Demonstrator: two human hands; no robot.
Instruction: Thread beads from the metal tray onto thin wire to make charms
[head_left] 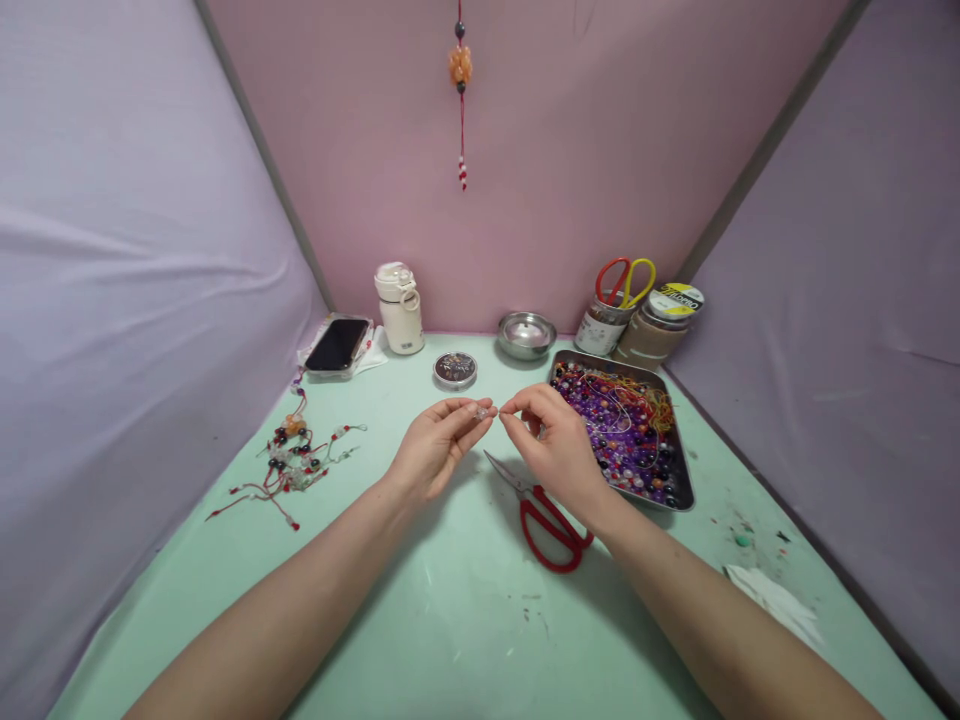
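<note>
Between the thumb and fingers of my left hand (436,440) is a small cluster of clear beads (482,412). My right hand (553,440) pinches at the right end of that cluster, thumb and forefinger pressed together. Whatever the right fingertips hold is too fine to make out. Both hands are raised over the table, their fingertips nearly meeting. Below the right hand lie red-handled scissors (556,530), blades pointing up and left. Just right of that hand is a metal tray (684,470) full of purple, black and red beads, with threads lying on them.
Beaded red cords (289,462) lie at left, near a phone (339,345) and a white bottle (401,312). A round bead case (455,370), a steel bowl (526,336), a can with scissors (600,332) and a jar (652,335) stand behind. A beaded pendant (460,68) hangs above.
</note>
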